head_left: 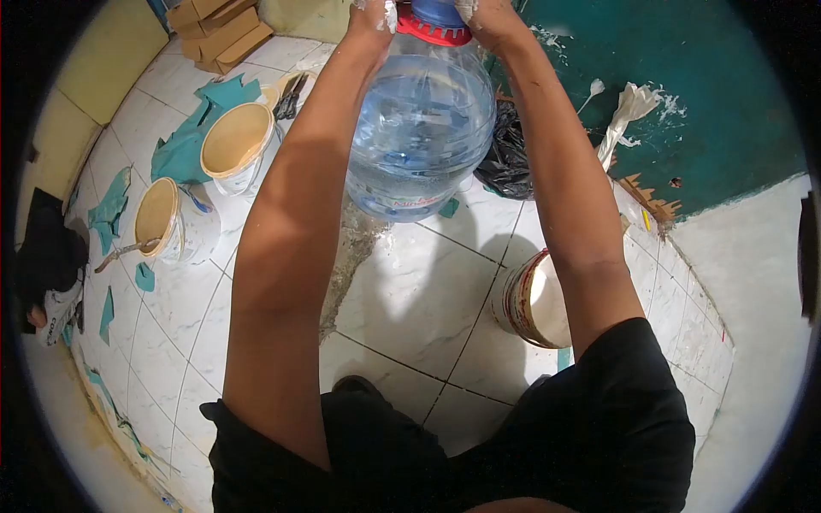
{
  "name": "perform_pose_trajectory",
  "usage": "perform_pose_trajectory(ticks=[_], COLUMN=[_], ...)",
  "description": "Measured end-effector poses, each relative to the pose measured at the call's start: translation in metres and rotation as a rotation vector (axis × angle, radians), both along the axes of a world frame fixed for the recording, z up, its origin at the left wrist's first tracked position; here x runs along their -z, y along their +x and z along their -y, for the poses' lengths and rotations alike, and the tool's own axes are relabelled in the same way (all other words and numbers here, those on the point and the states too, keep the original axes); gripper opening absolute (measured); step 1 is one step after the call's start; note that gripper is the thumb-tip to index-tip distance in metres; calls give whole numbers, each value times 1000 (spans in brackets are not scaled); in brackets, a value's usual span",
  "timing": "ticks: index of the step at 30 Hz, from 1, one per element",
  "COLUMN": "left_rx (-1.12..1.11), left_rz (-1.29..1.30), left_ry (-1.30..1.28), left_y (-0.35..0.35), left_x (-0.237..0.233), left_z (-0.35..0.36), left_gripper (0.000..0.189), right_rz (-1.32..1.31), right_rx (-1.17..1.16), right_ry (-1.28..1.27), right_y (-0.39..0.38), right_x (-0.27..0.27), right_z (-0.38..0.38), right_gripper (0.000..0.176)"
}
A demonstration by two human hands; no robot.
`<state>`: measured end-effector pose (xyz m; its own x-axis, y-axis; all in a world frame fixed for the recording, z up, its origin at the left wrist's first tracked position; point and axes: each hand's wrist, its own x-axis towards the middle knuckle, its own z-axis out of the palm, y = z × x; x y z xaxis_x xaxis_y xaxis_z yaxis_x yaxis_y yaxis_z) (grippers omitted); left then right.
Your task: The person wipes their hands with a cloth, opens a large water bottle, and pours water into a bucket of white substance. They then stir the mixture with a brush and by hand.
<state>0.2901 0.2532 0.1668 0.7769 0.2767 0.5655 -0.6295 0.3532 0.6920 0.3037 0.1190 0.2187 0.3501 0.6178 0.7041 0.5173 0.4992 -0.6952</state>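
Observation:
Both my arms stretch forward to the neck of a large clear water bottle (419, 120), which hangs upright between them, with water in it. A red ring (434, 34) and a blue part (438, 12) are at its top. My left hand (374, 15), spotted with white, is at the left side of the neck, cut off by the top edge. My right hand (487, 19), also white-spotted, is at the right side, partly out of frame. The fingers of both hands are mostly hidden.
Two buckets (238, 141) (158, 214) stand at left, one with a tool. A paint-stained bucket (543, 299) stands near my right forearm. A black plastic bag (509, 154) lies behind the bottle, cardboard (214, 34) at back left. A person's shoe (62, 312) shows at far left.

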Motion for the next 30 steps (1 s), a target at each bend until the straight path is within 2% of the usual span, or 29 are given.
perform_pose_trajectory(ticks=[1,2,3,5,7,9,11,12,15,16,19,20,23,27,28,30], left_rx=[-70,25,62,133,-21,-41,-120,-53,-82,-61,-76,-46,-94,-97,-85,-58], left_rz=[8,60,-77,-346,-64,-254,-299,-259,-334,-320,-274,-261,-349,-292,-285,-283], left_ry=[-4,65,70,80,-159,-29,8,100,83,99,167,169,94,157,170,166], left_y=[-2,0,1,-3,23,-11,-19,-17,-24,-30,-33,-36,-43,-41,-38,-36], left_x=[0,0,1,-5,2,-14,-13,-13,-18,-20,-19,-22,-27,-24,-21,-22], left_z=[3,-2,-7,-13,-1,5,5,0,6,9,14,14,20,18,15,13], left_gripper=[54,55,57,60,65,62,57,58,58,59,62,64,63,63,63,63], right_rz=[-49,-97,-146,-22,185,205,59,-19,-306,-335,-265,-296,-89,105,96,236], right_rx=[12,27,44,288,531,603,560,540,307,422,462,468,664,551,500,556], right_ry=[-24,-46,-71,-113,-107,-137,-171,-193,170,176,273,258,145,97,9,-28], right_y=[0,0,0,-4,-23,-20,-25,-27,-27,-26,-14,-16,-9,-17,-26,-21], right_x=[0,-2,-2,-1,-16,-14,-14,-12,1,2,1,-3,-6,-15,-26,-21], right_z=[-1,-1,1,0,0,-2,1,2,1,4,10,14,24,24,23,21], right_gripper=[32,31,31,30,32,29,30,33,26,21,20,19,18,20,25,21])
